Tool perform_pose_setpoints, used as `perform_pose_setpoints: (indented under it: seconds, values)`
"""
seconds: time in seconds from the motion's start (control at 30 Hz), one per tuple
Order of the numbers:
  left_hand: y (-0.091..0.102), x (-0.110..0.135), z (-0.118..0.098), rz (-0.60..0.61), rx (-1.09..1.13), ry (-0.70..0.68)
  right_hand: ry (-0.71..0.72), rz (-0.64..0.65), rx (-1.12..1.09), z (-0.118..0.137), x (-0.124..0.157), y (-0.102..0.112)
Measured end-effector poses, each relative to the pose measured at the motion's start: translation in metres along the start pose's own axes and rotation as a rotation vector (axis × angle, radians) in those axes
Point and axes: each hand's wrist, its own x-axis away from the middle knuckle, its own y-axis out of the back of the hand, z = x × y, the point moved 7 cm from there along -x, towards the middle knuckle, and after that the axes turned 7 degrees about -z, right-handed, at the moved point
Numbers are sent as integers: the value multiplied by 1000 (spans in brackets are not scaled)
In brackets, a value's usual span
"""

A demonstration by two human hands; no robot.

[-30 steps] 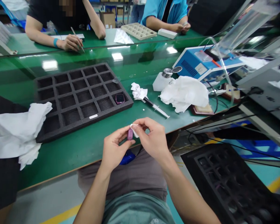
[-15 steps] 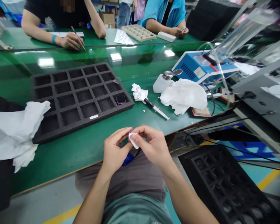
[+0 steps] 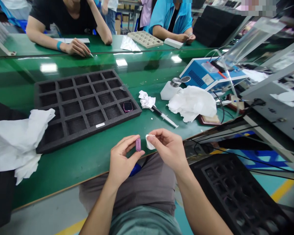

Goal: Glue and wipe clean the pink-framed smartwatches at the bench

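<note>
My left hand (image 3: 122, 158) pinches a small purple watch body (image 3: 138, 144) edge-on between thumb and fingers, just over the near edge of the green table (image 3: 88, 153). My right hand (image 3: 168, 147) pinches a small white wipe (image 3: 150, 142), held a short gap to the right of the watch body. A second pink watch body (image 3: 127, 106) lies in a right-hand cell of the black foam tray (image 3: 83, 106), whose other cells look bare.
A syringe (image 3: 165, 116) with a crumpled wipe (image 3: 146, 99), a white dispenser bottle (image 3: 170, 88), a heap of white cloth (image 3: 192, 102) and a blue machine (image 3: 209, 75) lie right. White cloth (image 3: 17, 140) is left. Another black tray (image 3: 237, 192) sits low right. Two people work across the table.
My right hand has drawn the white wipe off the purple watch body to the right, leaving a gap. My view tilted up slightly.
</note>
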Motion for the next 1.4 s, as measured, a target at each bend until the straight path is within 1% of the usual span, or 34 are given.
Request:
perform_pose_setpoints:
  seconds: [0.13,0.23,0.33,0.4,0.5,0.57,0.63,0.73,0.83,0.9,1.03,1.13,1.2,1.3,1.4]
  values:
    - [0,-1,1,-4,-27,1,-9,27,-6,3,5,-1]
    - [0,-3,3,7,-39,8,3,55,-11,9,7,-6]
    - [1,-3,5,-2,-33,81,31,78,-17,20,9,-11]
    - [3,-5,6,-53,-20,165,48,64,-24,25,6,-11]
    - [-1,-16,0,-166,-4,241,36,14,-36,25,-7,-3]
    - [-12,-25,-8,-224,47,253,14,-46,-51,22,-19,10]
    - [-31,-33,-15,-235,112,251,-18,-121,-76,20,-26,26]
    - [-62,-39,-14,-193,178,294,-56,-214,-114,17,-29,49]
    - [-80,-39,-1,-142,186,371,-102,-272,-119,10,-26,65]
    - [-83,-38,7,-114,181,394,-126,-304,-102,3,-24,72]
    - [-82,-40,14,-55,206,371,-117,-334,-81,-6,-22,79]
    - [-85,-41,15,-14,214,346,-95,-329,-75,-6,-21,80]
    - [-88,-40,15,-3,178,346,-81,-341,-52,-3,-19,85]
    - [-96,-38,14,29,106,343,-66,-400,3,0,-12,100]
    - [-104,-40,11,87,39,316,-51,-465,42,0,-6,116]
